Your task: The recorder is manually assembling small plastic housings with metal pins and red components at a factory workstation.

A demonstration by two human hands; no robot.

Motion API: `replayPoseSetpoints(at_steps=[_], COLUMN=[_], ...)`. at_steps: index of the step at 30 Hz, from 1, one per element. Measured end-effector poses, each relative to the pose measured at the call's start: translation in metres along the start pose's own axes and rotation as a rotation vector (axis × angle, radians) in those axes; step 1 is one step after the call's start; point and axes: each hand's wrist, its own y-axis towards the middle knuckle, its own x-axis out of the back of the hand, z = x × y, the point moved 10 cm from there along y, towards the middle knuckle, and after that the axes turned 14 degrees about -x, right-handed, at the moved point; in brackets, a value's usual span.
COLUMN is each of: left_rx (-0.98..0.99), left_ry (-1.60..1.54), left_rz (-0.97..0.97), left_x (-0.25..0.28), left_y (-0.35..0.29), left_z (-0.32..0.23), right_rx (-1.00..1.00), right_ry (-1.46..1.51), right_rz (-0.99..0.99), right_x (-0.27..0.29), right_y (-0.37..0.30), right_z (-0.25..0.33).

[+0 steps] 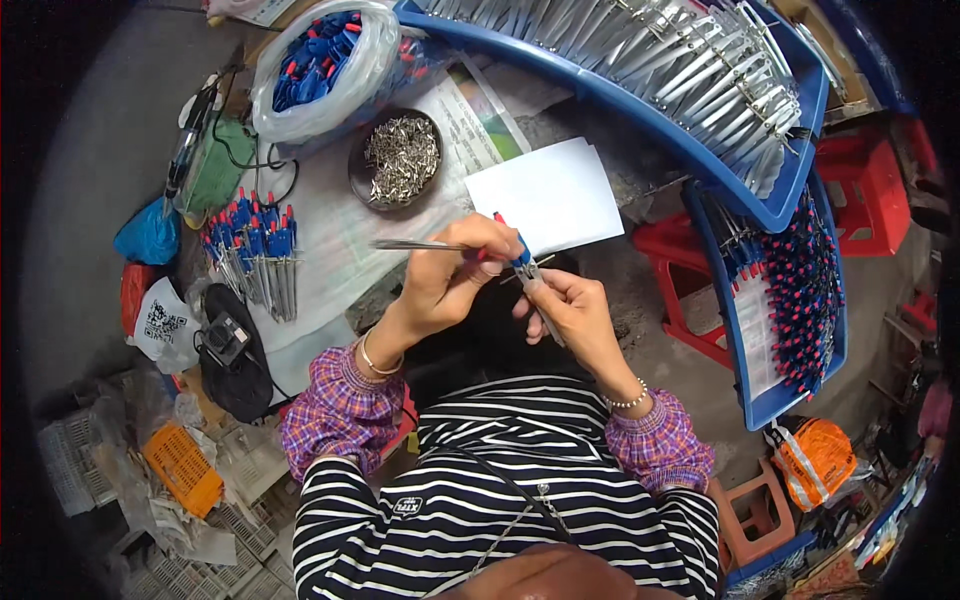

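Head | left hand (438, 282): slim grey rod (415, 244) | right hand (577, 306): flat metal piece (530, 271)

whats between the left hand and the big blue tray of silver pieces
A white sheet of paper lies between the left hand and that tray in the head view.

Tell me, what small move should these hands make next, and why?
Perhaps the left hand should press the blue piece gently against the silvery part while the right hand steadies it. The right hand grips the silvery part; the left hand, holding a thin metal piece, is at the blue piece, where the two meet.
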Motion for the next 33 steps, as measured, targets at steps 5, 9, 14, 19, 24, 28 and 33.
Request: replayPoseSetpoints(at_steps=[5,9,14,19,24,28,33], left_rx=[0.017,-0.232,0.064,-0.029,0.14,0.331,0.192], left_ry=[-0.176,-0.172,0.031,-0.092,0.146,0.552,0.79], left_rz=[-0.282,-0.388,0.018,-0.119,-0.19,-0.036,-0.116], left_x=[0.03,0.044,-0.002,0.014,0.057,0.097,0.117], left_y=[0.004,0.018,-0.005,-0.001,-0.015,-0.037,-0.051], left_z=[-0.001,-0.034,0.01,-0.006,-0.006,-0.019,-0.041], right_rx=[0.027,0.031,0.031,0.019,-0.02,0.081,0.113], right_ry=[0.021,0.016,-0.02,0.001,0.044,0.113,-0.037], right_rz=[0.018,0.017,0.01,0.01,0.011,0.008,0.003], right_x=[0.0,-0.001,-0.004,-0.001,0.0,-0.006,-0.027], right_y=[0.002,0.001,-0.001,0.001,-0.005,-0.031,-0.025], right_z=[0.001,0.001,0.005,0.003,0.005,0.029,0.033])
